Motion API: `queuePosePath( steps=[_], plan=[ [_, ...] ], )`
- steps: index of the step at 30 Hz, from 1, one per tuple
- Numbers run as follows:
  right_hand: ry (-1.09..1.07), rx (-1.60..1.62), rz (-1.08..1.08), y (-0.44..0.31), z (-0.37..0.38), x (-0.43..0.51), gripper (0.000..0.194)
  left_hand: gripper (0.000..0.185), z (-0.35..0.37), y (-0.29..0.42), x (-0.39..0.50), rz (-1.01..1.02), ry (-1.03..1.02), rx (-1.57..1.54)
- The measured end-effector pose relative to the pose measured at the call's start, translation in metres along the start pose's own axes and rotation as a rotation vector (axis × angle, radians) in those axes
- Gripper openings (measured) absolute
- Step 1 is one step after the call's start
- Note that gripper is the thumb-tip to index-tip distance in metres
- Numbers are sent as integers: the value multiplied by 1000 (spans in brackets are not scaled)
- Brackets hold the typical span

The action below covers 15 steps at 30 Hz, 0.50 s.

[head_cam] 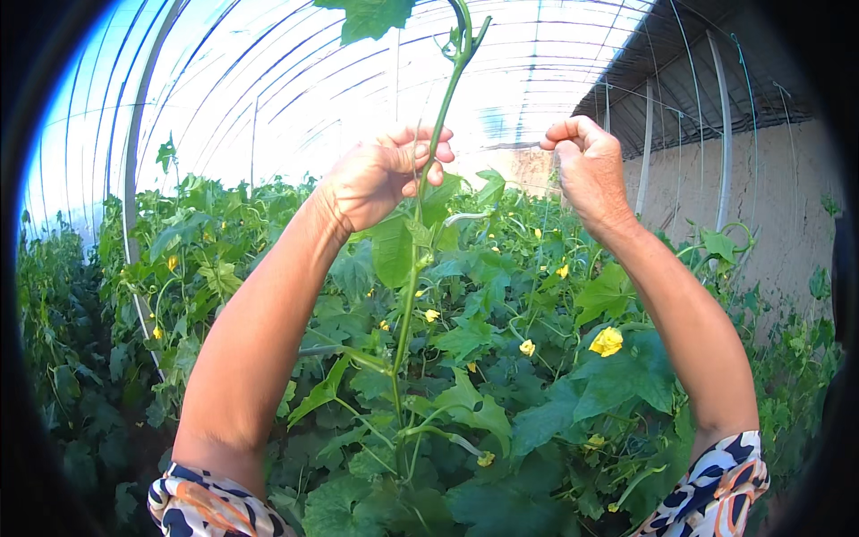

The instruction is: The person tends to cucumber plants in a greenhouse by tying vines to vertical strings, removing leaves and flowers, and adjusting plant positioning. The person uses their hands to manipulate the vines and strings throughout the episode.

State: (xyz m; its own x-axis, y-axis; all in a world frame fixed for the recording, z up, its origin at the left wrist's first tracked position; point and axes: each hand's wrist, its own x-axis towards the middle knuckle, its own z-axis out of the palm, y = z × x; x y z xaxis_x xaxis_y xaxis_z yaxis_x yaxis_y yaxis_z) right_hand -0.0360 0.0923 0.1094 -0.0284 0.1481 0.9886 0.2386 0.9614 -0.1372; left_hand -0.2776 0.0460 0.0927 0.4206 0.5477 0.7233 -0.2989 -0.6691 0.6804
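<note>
My left hand grips the upright green stem of a gourd vine between thumb and fingers, high in front of me. A faint thin string runs beside the stem at the fingertips. Above the grip, the vine tip rises and bends over, with tendrils and a broad leaf to its left. My right hand is raised well to the right of the stem, thumb and fingers curled together. Whether a fine string is pinched there is too small to tell. Below my left hand, a slender young fruit juts from the vine.
Dense vines with yellow flowers surround me. Pale posts and hanging strings stand or drop at both sides. A curved greenhouse frame with translucent covering arches overhead. An earthen wall runs along the right.
</note>
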Motion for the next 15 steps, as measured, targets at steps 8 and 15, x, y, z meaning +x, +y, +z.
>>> queuePosePath(
  steps=[8, 15],
  plan=[
    [44, 18, -264, -20, 35, 39, 14, 25, 9, 24, -17, -75, 227, 85],
    [121, -474, -772, -61, 56, 49, 29, 14, 21, 25, -11, -121, 535, 388]
  ],
)
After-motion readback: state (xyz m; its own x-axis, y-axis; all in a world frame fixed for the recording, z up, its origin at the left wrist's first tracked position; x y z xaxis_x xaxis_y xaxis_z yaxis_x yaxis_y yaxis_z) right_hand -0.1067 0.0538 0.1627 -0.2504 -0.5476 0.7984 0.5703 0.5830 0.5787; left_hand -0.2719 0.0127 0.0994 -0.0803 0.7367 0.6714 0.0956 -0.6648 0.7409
